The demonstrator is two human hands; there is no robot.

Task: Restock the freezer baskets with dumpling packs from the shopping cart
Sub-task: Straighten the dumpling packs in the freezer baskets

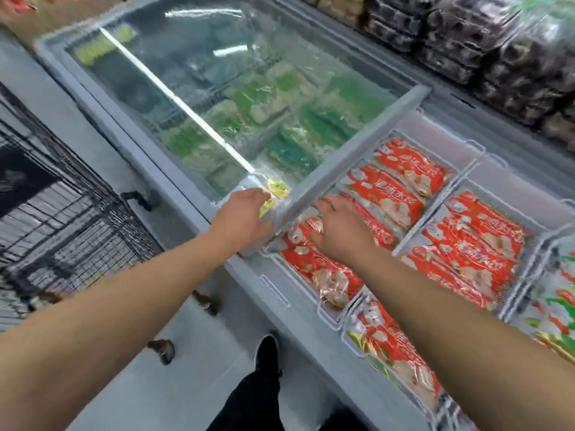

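Observation:
Red dumpling packs fill the white wire freezer baskets in the open right half of the chest freezer. My right hand lies with spread, fairly straight fingers on a red pack in the nearest left basket. My left hand rests on the near corner of the sliding glass lid, by its grey frame bar and a yellow label. Whether its fingers curl round the lid edge is not clear. The black wire shopping cart stands at the left.
Green packs lie under the glass lid. Dark shrink-wrapped trays are stacked on shelves behind the freezer. Green-and-red packs fill a basket at the far right. My black shoe is on the grey floor between cart and freezer.

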